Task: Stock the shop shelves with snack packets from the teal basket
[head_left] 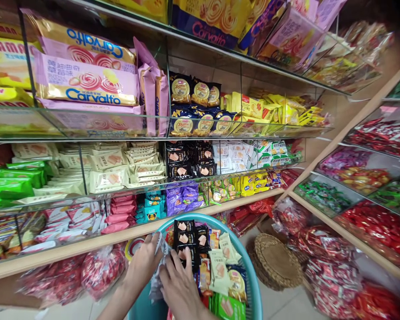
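Observation:
A teal plastic basket [252,278] at the bottom centre holds black snack packets [186,238], cream packets [219,271], a navy round-label packet [236,282] and a green packet [228,306]. At its left side, my left hand [146,260] is closed on some whitish, crinkled packets [157,280]. My right hand [180,282] lies just right of them, fingers spread over the whitish packets and the lower edge of the black ones. Whether it grips anything is hard to see.
Glass-fronted shelves [126,189] of packaged snacks rise ahead, and slanted candy bins [323,193] stand at the right. Bagged red sweets [103,269] lie under the left shelf. A woven basket [278,258] sits on the floor right of the teal one.

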A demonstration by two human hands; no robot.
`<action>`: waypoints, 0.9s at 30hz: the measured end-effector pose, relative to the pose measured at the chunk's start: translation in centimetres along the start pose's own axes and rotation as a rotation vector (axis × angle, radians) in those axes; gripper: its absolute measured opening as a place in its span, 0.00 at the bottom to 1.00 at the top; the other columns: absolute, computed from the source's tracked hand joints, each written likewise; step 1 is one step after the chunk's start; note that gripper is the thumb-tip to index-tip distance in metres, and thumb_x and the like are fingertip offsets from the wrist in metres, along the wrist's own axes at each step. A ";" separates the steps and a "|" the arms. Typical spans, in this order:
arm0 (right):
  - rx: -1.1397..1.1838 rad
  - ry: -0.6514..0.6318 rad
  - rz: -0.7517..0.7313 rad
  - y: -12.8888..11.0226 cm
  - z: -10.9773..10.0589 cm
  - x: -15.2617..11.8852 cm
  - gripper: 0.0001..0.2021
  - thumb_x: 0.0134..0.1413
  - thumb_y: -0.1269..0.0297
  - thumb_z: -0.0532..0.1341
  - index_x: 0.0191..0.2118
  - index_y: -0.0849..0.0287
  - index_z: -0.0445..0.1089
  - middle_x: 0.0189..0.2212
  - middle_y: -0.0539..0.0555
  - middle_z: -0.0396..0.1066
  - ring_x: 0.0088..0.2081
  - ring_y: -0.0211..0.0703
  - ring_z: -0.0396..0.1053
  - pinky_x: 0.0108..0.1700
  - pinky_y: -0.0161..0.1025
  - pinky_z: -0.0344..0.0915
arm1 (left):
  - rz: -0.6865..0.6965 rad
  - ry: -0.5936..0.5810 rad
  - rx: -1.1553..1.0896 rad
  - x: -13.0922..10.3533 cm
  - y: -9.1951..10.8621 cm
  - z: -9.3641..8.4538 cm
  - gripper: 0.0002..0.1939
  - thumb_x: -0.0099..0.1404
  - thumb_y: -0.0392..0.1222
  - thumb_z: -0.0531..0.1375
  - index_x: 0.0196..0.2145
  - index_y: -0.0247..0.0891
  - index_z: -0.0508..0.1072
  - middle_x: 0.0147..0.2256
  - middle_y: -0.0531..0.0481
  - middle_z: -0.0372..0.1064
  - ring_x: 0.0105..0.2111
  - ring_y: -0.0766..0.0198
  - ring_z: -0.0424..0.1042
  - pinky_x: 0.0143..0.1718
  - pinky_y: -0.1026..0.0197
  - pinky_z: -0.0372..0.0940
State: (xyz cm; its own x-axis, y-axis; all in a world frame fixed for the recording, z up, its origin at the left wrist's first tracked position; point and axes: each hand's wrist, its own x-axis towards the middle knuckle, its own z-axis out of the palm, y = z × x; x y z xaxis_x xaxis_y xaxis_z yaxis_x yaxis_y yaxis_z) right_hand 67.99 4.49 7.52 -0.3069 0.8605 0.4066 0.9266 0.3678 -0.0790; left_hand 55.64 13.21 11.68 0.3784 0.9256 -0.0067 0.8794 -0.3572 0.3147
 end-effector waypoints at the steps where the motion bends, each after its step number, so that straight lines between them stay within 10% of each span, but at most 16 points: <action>1: -0.013 0.020 0.011 0.0 0.1 0.0 0.11 0.60 0.65 0.56 0.47 0.61 0.68 0.49 0.61 0.71 0.57 0.55 0.63 0.62 0.63 0.51 | -0.003 -0.009 0.002 0.0 0.1 0.0 0.19 0.66 0.36 0.47 0.54 0.34 0.62 0.51 0.38 0.68 0.50 0.54 0.72 0.43 0.58 0.68; 18: -0.029 0.062 -0.006 -1.0 1.7 -0.2 0.13 0.63 0.63 0.54 0.47 0.62 0.69 0.49 0.63 0.71 0.56 0.56 0.64 0.60 0.64 0.52 | -0.020 0.105 -0.045 1.3 -0.5 -2.2 0.18 0.68 0.44 0.46 0.52 0.42 0.65 0.49 0.43 0.69 0.44 0.56 0.74 0.41 0.59 0.67; 27: -0.024 0.063 0.002 -0.8 1.3 -0.5 0.14 0.60 0.63 0.56 0.50 0.62 0.68 0.48 0.61 0.72 0.56 0.55 0.65 0.60 0.61 0.56 | -0.076 0.044 -0.100 2.9 1.4 -0.6 0.11 0.65 0.36 0.48 0.42 0.36 0.67 0.38 0.43 0.75 0.39 0.57 0.75 0.38 0.61 0.65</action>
State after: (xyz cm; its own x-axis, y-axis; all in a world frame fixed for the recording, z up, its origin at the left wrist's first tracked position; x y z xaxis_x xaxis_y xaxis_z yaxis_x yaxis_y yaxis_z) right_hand 67.14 4.28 6.18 -0.2913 0.8372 0.4628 0.9323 0.3568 -0.0586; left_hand 57.76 15.49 12.69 0.2965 0.9550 0.0063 0.8711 -0.2731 0.4082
